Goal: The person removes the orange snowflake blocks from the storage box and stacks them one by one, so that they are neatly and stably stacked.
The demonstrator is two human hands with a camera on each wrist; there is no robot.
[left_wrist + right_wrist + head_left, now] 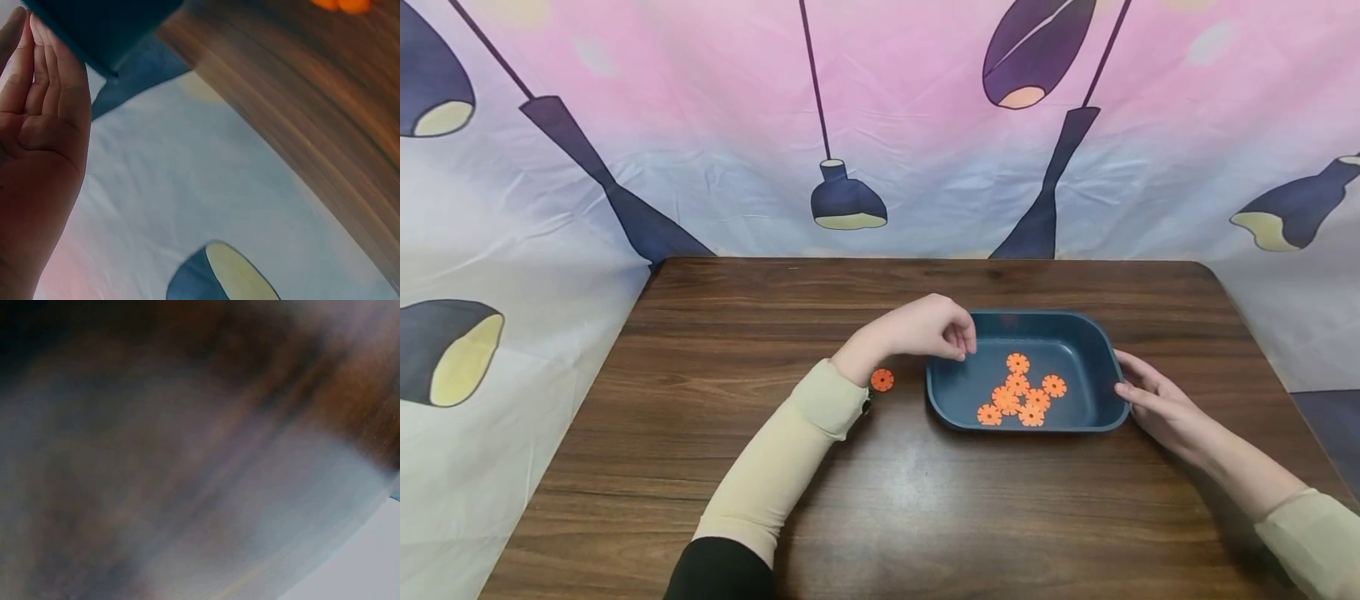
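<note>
A dark blue rectangular tray sits on the table, with several orange notched discs bunched on its floor. Over the tray's left end hangs my left hand, wrist bent and fingers loosely curled downward. Nothing shows between its thumb and fingers. The left wrist view has the fingers close to the tray's edge. At the opposite end, my right hand holds the tray's right wall, thumb at the rim and the other fingers outside. One more orange disc lies on the table beside my left wrist.
A brown wood-grain table runs back to a hanging cloth printed with lamps. My left forearm reaches across the table left of the tray. The right wrist view is a blur.
</note>
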